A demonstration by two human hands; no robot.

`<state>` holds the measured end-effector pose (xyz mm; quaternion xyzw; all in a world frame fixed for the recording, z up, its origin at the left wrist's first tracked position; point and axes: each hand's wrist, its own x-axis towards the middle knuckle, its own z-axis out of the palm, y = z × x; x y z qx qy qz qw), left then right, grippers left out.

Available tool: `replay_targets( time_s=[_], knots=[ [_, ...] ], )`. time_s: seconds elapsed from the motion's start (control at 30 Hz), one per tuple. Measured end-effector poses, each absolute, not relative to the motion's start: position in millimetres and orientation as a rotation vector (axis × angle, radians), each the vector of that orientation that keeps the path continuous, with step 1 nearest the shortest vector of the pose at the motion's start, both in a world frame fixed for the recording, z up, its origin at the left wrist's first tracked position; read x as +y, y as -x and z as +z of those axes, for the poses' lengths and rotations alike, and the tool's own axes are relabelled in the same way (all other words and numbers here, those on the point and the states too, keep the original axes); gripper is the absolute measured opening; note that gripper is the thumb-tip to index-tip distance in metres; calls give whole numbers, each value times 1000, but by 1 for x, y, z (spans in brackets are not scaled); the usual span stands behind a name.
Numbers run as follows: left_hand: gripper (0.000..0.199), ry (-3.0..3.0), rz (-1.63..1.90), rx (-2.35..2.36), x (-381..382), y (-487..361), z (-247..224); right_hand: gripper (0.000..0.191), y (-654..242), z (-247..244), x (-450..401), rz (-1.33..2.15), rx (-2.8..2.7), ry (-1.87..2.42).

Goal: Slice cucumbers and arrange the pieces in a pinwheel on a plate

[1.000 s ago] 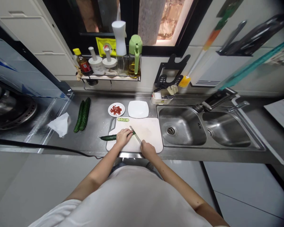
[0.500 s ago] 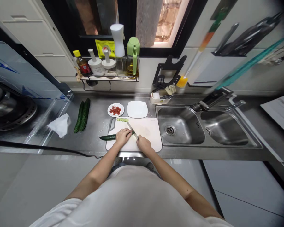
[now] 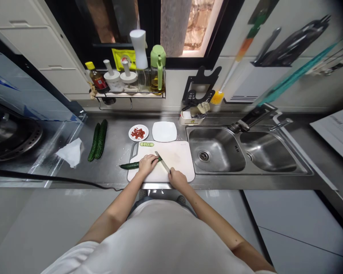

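A dark green cucumber (image 3: 129,166) lies across the left part of the white cutting board (image 3: 180,161), its tail end jutting past the board's left edge. My left hand (image 3: 147,164) is closed over the cucumber near its right end. In my right hand (image 3: 177,178) is the handle of a knife (image 3: 164,164); the blade points up and to the left, beside the cucumber's cut end. A short row of cucumber slices (image 3: 146,144) lies at the top left of the board.
Behind the board stand a plate of chopped red pieces (image 3: 138,133) and a white square plate (image 3: 164,131). Two whole cucumbers (image 3: 98,140) and a crumpled white cloth or tissue (image 3: 71,151) lie left. A double sink (image 3: 217,150) is on the right, and a bottle rack (image 3: 131,95) hangs behind.
My right hand has drawn the knife slightly right and toward me, and more of the blade shows. My left hand stays on the cucumber. The view has shifted a little.
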<state>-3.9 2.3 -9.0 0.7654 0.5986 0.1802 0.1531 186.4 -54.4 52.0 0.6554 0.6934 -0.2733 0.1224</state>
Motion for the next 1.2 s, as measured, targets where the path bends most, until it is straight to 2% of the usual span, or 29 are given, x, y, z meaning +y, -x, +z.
replay_targets(
  time_s=[0.47,0.77,1.2],
  knots=[
    [33,-2122,530,1705,8,5,-9,24,-214,69,-80,-679,2017,-1929],
    [39,-1981,744,1763,15,2,9,25,-226,69,-73,-440,2115,-1965],
    [31,-2256,496,1424,20,-22,32,39,-228,68,-72,-367,2249,-1903]
  ],
)
